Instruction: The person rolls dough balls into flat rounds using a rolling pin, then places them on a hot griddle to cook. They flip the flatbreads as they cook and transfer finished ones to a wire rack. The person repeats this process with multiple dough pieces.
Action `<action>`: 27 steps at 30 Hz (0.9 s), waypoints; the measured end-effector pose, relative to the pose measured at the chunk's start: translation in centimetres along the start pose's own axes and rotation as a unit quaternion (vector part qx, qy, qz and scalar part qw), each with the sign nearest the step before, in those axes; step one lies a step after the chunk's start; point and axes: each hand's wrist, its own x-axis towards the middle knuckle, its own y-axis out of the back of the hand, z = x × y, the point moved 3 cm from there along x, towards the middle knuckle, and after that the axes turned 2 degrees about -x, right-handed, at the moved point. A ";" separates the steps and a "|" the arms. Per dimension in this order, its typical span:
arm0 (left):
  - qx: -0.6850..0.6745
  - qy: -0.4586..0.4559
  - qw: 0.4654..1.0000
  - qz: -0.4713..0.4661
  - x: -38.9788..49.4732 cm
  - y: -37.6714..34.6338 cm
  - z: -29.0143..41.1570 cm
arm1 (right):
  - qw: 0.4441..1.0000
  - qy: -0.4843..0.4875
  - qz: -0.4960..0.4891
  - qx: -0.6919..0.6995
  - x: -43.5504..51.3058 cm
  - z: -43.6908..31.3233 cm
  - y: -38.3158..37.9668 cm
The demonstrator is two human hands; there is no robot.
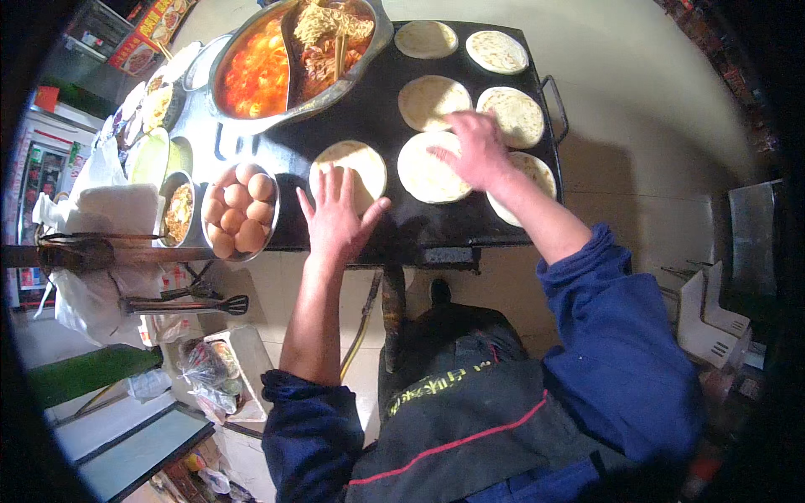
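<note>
Several round, pale flatbreads lie on a black griddle point(352, 126). My left hand point(336, 217) rests palm down with fingers spread on the near-left flatbread point(371, 168). My right hand point(478, 151) reaches over the middle of the group, fingers apart and bent. Its thumb is over the edge of a flatbread point(431, 179), and its fingertips are at another flatbread point(427, 100) behind that one. To its right lie a flatbread point(519, 116) and, partly hidden by my forearm, one more flatbread point(531, 173). Two others, a flatbread point(426, 39) and a browner-spotted flatbread point(497, 52), lie at the far edge.
A divided metal pot point(287, 56) of red stew and noodles, with chopsticks point(339, 56), stands at the griddle's back left. Left of the griddle are a bowl of brown eggs point(236, 212) and a metal container of chopped food point(179, 214). A metal handle point(558, 110) juts out right.
</note>
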 end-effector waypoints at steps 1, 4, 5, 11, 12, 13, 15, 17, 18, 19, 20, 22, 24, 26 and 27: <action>-0.012 0.000 1.000 0.027 0.2 0.3 0.1 | 1.000 0.022 -0.012 -0.005 -1.0 -0.2 -1.2; -0.099 -0.055 0.988 0.108 -3.7 0.2 -0.2 | 0.995 0.078 0.018 -0.055 -3.2 -1.8 -4.3; -0.129 -0.082 0.981 0.123 -6.0 0.0 -0.8 | 0.995 0.078 0.017 -0.050 -3.7 -2.4 -5.5; -0.181 0.087 0.979 0.028 -27.0 -3.0 -5.7 | 0.978 0.175 -0.029 -0.111 -13.1 -10.4 -6.0; -0.207 0.150 0.967 -0.007 -31.5 -4.9 -7.2 | 0.981 0.190 -0.025 -0.039 -13.2 -10.1 -5.1; -0.235 0.211 0.948 -0.043 -35.8 -6.5 -8.6 | 0.978 0.203 -0.022 0.031 -13.1 -9.4 -3.6; -0.256 0.333 0.894 -0.156 -43.0 -8.8 -10.1 | 0.920 0.028 -0.165 0.355 -11.5 -7.4 1.5; -0.238 0.291 0.906 -0.194 -51.9 -13.7 -12.8 | 0.657 -0.123 -0.146 0.729 -11.0 -1.2 -0.5; -0.102 0.317 0.848 -0.413 -58.1 -19.4 -15.6 | 0.575 -0.180 -0.115 0.790 -11.3 -0.1 -1.4; -0.187 0.238 0.884 -0.355 -62.9 -20.8 -17.0 | 0.484 -0.225 -0.079 0.842 -11.1 0.9 -2.3; -0.109 0.168 0.899 -0.390 -67.0 -22.2 -18.6 | 0.483 -0.240 -0.049 0.840 -11.5 2.1 -2.9; -0.219 0.447 0.769 -0.401 -68.7 -23.4 -18.4 | 0.591 -0.220 0.020 0.776 -11.2 2.1 -0.6; -0.240 0.337 0.857 -0.306 -68.1 -23.0 -17.6 | 0.795 -0.110 0.050 0.595 -11.0 1.2 1.0; -0.161 0.135 0.945 -0.251 -67.4 -21.9 -18.2 | 0.970 0.029 0.022 0.238 -11.4 -3.8 4.4; -0.202 0.326 0.884 -0.268 -64.7 -22.2 -18.5 | 1.000 0.012 0.002 0.016 -12.3 -4.3 2.7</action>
